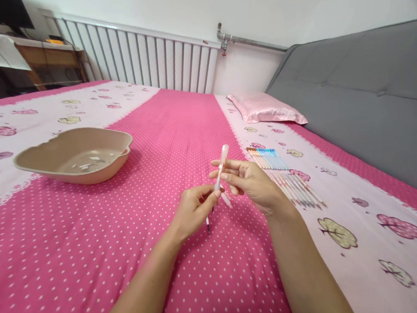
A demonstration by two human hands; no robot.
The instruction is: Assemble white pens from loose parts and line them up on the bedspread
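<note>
While both hands support it above the bed (176, 125), the pen barrel (222, 169) stands tilted, upper end leaning slightly right. The left hand (194, 209) pinches its lower end between thumb and fingers; the right hand (256, 184) pinches near the middle with the thumb, its other fingers partly spread.

Handling: the barrel is slim, translucent and probably light, stiff plastic. Its smooth surface is likely to turn or slip under a loose grip, and thin walls could crack if bent. Grip near each end, along the axis, using fingertip pressure only.

Surroundings: a translucent pink piece (227, 201) shows just below the hands; whether it is held or lies loose cannot be told. A slim dark-tipped rod (208, 225) shows below the left hand and could be knocked. Two rows of pens, the upper row (269, 159) and the lower row (299, 190), lie beside the right forearm and restrict sideways movement. The basin (86, 177), containing small white pieces (87, 165), stands well apart at left, leaving the hands unobstructed.
</note>
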